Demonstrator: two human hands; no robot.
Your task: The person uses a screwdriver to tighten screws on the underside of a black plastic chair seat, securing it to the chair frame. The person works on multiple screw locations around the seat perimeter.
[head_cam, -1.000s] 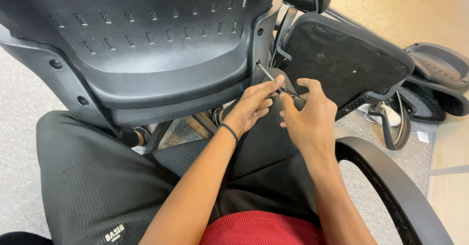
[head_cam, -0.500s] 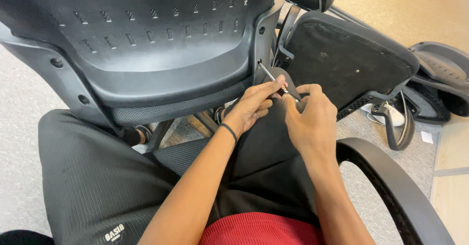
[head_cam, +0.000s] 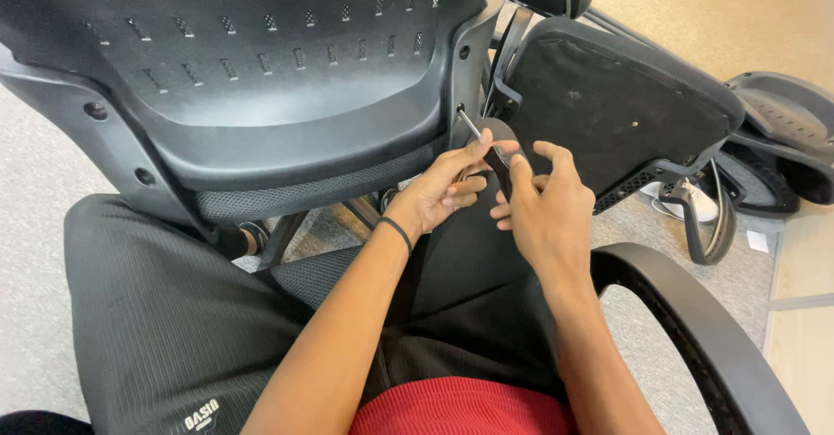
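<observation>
A black perforated plastic chair back (head_cam: 261, 62) leans over my lap. A thin metal hex key (head_cam: 470, 124) has its tip in a hole on the back's right edge. My left hand (head_cam: 441, 190), with a black band on the wrist, pinches the key's lower end. My right hand (head_cam: 543, 205) is close beside it on the right, fingers curled on the same key and on the dark curved bracket (head_cam: 499, 140) just behind. The key's lower part is hidden by my fingers.
A black padded seat (head_cam: 625, 105) lies tilted on the carpet to the right, with a loose armrest (head_cam: 708, 218) and a black chair base (head_cam: 782, 148) beyond. The armrest of my own chair (head_cam: 695, 322) curves at lower right.
Both hands have shifted a little on the key, the right fingers spreading slightly. The key's tip stays in the hole and the chair back has not moved.
</observation>
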